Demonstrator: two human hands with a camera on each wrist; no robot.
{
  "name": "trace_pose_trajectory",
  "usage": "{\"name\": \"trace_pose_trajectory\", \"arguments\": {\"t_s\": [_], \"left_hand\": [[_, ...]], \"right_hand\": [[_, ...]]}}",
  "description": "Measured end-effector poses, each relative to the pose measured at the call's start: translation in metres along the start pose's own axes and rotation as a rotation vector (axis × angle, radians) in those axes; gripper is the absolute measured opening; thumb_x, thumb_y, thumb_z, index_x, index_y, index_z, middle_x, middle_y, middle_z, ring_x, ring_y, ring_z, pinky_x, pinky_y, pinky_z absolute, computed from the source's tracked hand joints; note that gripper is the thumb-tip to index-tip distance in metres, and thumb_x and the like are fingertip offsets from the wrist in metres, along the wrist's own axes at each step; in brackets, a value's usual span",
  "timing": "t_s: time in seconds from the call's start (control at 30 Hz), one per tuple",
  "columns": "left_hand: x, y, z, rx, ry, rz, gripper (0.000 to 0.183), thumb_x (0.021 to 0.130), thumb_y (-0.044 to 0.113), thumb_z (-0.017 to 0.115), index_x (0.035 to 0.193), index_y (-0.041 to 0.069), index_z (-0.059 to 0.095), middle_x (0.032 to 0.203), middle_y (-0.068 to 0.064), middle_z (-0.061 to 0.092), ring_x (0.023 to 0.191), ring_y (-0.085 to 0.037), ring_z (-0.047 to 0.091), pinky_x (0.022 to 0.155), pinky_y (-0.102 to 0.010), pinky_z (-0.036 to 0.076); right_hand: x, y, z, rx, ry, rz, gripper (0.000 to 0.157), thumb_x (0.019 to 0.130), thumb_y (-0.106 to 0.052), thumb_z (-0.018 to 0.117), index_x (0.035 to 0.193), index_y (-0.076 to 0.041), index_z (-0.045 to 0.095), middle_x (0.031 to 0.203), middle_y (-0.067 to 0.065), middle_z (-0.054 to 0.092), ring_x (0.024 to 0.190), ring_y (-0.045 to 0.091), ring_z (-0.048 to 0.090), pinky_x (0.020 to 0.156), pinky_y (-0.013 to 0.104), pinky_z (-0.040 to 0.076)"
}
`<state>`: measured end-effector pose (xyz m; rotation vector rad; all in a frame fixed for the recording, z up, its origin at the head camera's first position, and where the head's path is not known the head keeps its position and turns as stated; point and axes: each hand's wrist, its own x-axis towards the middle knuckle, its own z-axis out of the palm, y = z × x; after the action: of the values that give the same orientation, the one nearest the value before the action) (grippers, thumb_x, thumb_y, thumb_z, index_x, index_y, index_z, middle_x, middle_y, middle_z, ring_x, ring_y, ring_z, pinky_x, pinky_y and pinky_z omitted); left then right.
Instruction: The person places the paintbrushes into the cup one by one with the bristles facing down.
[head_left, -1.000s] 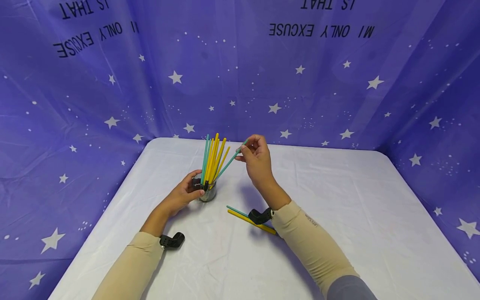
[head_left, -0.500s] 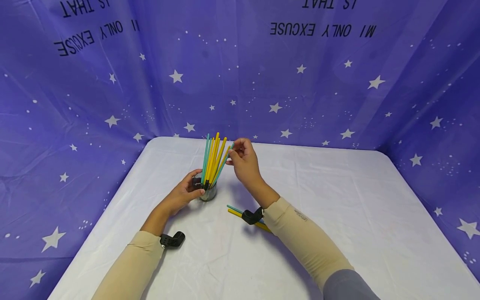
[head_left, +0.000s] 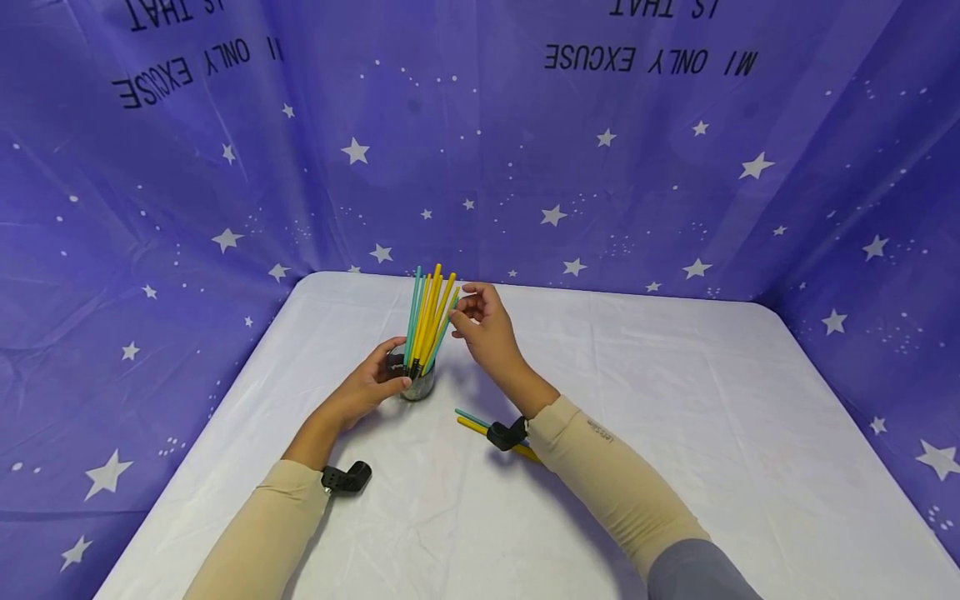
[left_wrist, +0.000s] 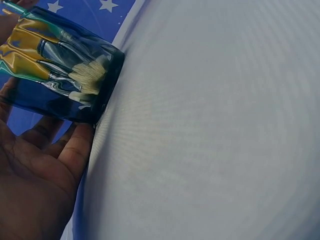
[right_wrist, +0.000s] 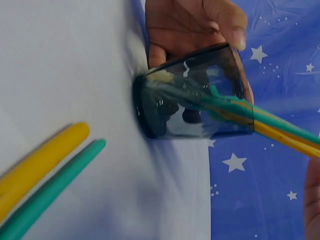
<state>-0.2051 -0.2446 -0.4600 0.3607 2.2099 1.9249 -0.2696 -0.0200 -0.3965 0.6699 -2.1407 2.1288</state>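
Note:
My left hand (head_left: 367, 390) grips a tinted clear glass (head_left: 417, 388) from its left side, thumb on the near side. Several paintbrushes (head_left: 429, 321) with yellow and teal handles lean in the glass, bristles (left_wrist: 89, 76) down, handle ends up. At the right of the bunch, my right hand (head_left: 486, 327) has its thumb beside the upper end of a teal-handled paintbrush (head_left: 442, 337), index finger lifted away from it. That paintbrush leans on the rim beside a thin yellow one.
A yellow handle (head_left: 472, 426) and a teal handle (head_left: 470, 416) lie on the white table (head_left: 675, 433), partly under the right wrist's black camera (head_left: 507, 433). A purple star-printed curtain (head_left: 495, 183) stands behind the table and at both sides.
My right hand has moved left, bringing the teal paintbrush upright against the others, and its fingers have loosened from the handle. The left hand stays on the glass.

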Motion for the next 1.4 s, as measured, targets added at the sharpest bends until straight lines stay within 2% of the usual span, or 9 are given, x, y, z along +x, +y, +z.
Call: {"name": "trace_pose_trajectory", "arguments": {"t_s": [0.1,0.3,0.4,0.57,0.67,0.77,1.0,1.2,1.4], "left_hand": [[0.0,0.0,0.0,0.003,0.002,-0.003,0.075,0.095,0.004,0.063,0.156,0.012,0.021,0.145,-0.031,0.04,0.132,-0.042,0.043,0.097,-0.032,0.044],[0.0,-0.002,0.0,-0.007,0.002,0.01,0.075,0.094,0.001,0.063,0.155,0.01,0.021,0.144,-0.031,0.04,0.131,-0.041,0.042,0.095,-0.025,0.044],[-0.001,-0.003,0.0,-0.01,0.004,0.018,0.074,0.094,0.0,0.062,0.155,0.009,0.021,0.143,-0.031,0.04,0.131,-0.041,0.042,0.094,-0.023,0.044],[-0.001,-0.003,0.0,-0.009,0.005,0.024,0.074,0.094,0.001,0.063,0.155,0.009,0.021,0.143,-0.032,0.041,0.13,-0.041,0.043,0.094,-0.023,0.044],[-0.001,-0.004,0.0,-0.008,0.0,0.025,0.074,0.094,0.002,0.063,0.155,0.009,0.021,0.143,-0.031,0.041,0.13,-0.041,0.043,0.094,-0.024,0.045],[0.0,-0.005,0.0,-0.009,0.003,0.022,0.074,0.095,0.002,0.063,0.155,0.01,0.021,0.143,-0.031,0.041,0.13,-0.04,0.044,0.093,-0.024,0.045],[0.0,-0.003,0.0,-0.012,0.0,0.027,0.074,0.095,0.001,0.063,0.155,0.009,0.021,0.143,-0.031,0.04,0.131,-0.04,0.043,0.095,-0.023,0.044],[0.0,-0.001,0.001,-0.004,0.0,0.018,0.074,0.095,0.003,0.063,0.155,0.01,0.021,0.144,-0.03,0.039,0.132,-0.04,0.041,0.095,-0.023,0.043],[0.0,0.0,0.001,-0.003,0.002,0.008,0.074,0.095,0.002,0.062,0.155,0.01,0.02,0.144,-0.031,0.039,0.133,-0.041,0.041,0.096,-0.025,0.043]], "right_hand": [[-0.001,0.002,-0.005,-0.016,-0.015,0.027,0.047,0.093,-0.002,0.066,0.134,0.003,0.043,0.1,0.008,0.055,0.086,0.017,0.058,0.069,0.029,0.055],[-0.008,0.012,-0.019,-0.168,-0.09,0.106,0.033,0.092,-0.009,0.068,0.121,-0.004,0.054,0.101,0.008,0.057,0.085,0.019,0.058,0.066,0.032,0.054],[-0.012,0.018,-0.025,-0.249,-0.208,0.162,0.03,0.092,-0.01,0.068,0.119,-0.005,0.056,0.1,0.008,0.057,0.082,0.019,0.057,0.064,0.032,0.053],[-0.02,0.026,-0.031,-0.408,-0.475,0.222,0.031,0.094,-0.009,0.067,0.122,0.001,0.057,0.098,0.005,0.059,0.078,0.017,0.058,0.065,0.028,0.049],[-0.026,0.027,-0.033,-0.493,-0.603,0.228,0.029,0.095,-0.009,0.066,0.121,-0.001,0.057,0.096,0.003,0.06,0.077,0.015,0.057,0.066,0.028,0.047],[-0.03,0.026,-0.034,-0.541,-0.686,0.22,0.026,0.095,-0.009,0.065,0.12,-0.003,0.058,0.095,0.002,0.061,0.076,0.015,0.056,0.067,0.028,0.047],[-0.036,0.023,-0.037,-0.621,-0.787,0.2,0.021,0.094,-0.007,0.064,0.114,-0.006,0.06,0.089,-0.001,0.06,0.073,0.012,0.054,0.066,0.026,0.044],[-0.039,0.017,-0.039,-0.651,-0.865,0.246,0.019,0.094,-0.004,0.061,0.112,-0.008,0.062,0.085,-0.001,0.059,0.071,0.012,0.051,0.065,0.026,0.042],[-0.042,0.016,-0.037,-0.684,-0.912,0.274,0.019,0.093,-0.003,0.064,0.11,-0.008,0.062,0.085,0.001,0.058,0.074,0.012,0.051,0.068,0.027,0.042]]}}
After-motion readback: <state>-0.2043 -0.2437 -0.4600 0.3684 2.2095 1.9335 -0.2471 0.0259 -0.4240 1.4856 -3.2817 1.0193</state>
